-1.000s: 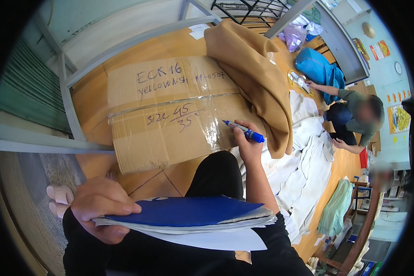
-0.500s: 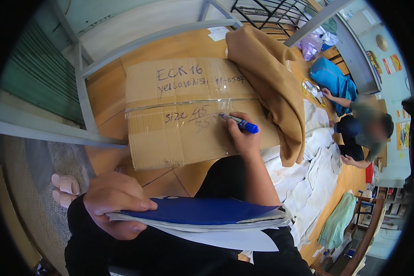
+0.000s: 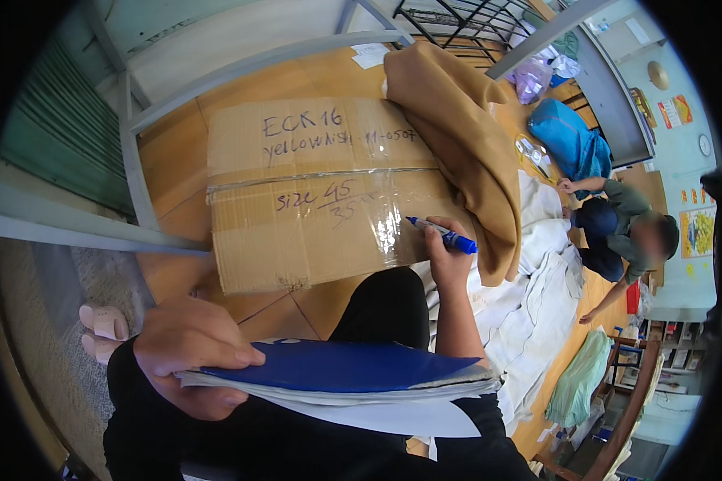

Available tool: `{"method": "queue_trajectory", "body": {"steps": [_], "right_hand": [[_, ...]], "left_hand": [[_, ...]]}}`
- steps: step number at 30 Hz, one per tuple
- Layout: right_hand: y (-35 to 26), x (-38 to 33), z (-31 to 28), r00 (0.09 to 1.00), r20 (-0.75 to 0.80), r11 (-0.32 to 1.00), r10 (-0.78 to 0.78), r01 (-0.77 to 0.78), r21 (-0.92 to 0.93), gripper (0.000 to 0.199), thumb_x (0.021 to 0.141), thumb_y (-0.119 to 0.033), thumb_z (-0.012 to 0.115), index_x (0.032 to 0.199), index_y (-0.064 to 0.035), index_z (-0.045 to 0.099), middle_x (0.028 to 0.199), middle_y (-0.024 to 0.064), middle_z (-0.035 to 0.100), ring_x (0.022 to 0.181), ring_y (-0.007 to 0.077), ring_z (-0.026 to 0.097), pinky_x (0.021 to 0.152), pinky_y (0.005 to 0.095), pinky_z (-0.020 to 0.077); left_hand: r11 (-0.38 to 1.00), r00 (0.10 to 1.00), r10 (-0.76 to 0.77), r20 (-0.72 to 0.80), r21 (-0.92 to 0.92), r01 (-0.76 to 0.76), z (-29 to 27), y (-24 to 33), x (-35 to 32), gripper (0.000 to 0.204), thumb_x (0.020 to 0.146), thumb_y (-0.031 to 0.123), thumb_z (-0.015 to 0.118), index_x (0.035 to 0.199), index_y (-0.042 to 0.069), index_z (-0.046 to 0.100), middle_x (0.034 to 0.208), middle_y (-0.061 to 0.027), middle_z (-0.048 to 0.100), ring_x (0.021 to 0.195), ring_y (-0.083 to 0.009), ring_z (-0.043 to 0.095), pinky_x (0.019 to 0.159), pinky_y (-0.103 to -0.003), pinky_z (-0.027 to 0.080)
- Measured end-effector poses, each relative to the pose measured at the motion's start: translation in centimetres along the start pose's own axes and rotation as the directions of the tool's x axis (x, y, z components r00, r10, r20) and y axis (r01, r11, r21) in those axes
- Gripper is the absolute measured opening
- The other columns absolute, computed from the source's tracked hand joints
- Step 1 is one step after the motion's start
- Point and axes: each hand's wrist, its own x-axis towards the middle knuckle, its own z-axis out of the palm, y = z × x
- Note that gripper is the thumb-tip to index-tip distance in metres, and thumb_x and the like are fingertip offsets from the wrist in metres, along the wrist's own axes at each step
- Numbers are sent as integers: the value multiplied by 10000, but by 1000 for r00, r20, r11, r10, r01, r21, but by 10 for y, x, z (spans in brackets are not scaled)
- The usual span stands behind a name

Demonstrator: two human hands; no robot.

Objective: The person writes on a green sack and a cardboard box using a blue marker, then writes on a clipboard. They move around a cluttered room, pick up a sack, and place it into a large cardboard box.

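Note:
A large taped cardboard box (image 3: 297, 248) lies before me with lines of blue handwriting on its top. My right hand (image 3: 451, 260) grips a blue marker (image 3: 449, 238), its tip pointing left over the box's lower right part. Whether the tip touches the cardboard I cannot tell. Near my lap, my left hand (image 3: 192, 353) pinches the left end of a thick notebook (image 3: 353, 367) with a dark blue cover, thumb on top and fingers beneath. A loose white sheet (image 3: 409, 418) hangs under its pages. Brown material (image 3: 465, 152) drapes over the box's right end.
White sheets of material (image 3: 529, 297) spread over the tiled floor to the right, where a co-worker (image 3: 630, 224) crouches by a blue bag (image 3: 569, 132). A grey metal frame (image 3: 168, 238) stands at the left, near pink slippers (image 3: 104, 322). A green bag (image 3: 582, 381) lies lower right.
My right hand with the marker has moved right and slightly down, away from the written numbers. My left hand still holds the notebook. The co-worker's lower arm has stretched downward.

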Motion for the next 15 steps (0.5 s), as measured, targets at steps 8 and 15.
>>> {"method": "queue_trajectory", "body": {"steps": [8, 15], "right_hand": [[0, -3, 3, 1000, 7, 1000, -13, 13, -26, 231, 870, -129, 705, 1029, 36, 681, 794, 51, 689, 705, 75, 603, 651, 215, 484], [-4, -1, -1, 992, 121, 993, -37, 50, -107, 231, 861, -150, 709, 994, 37, 687, 777, 61, 694, 693, 92, 623, 643, 237, 500]], "left_hand": [[999, 1000, 11, -2, 33, -11, 1, 2, 2, 319, 725, 102, 767, 961, -52, 618, 783, -179, 693, 588, -225, 686, 520, -290, 555], [999, 1000, 12, 9, 31, -12, 0, 1, 1, 283, 732, 102, 762, 927, -45, 618, 766, -172, 688, 570, -225, 681, 503, -285, 550]]}}
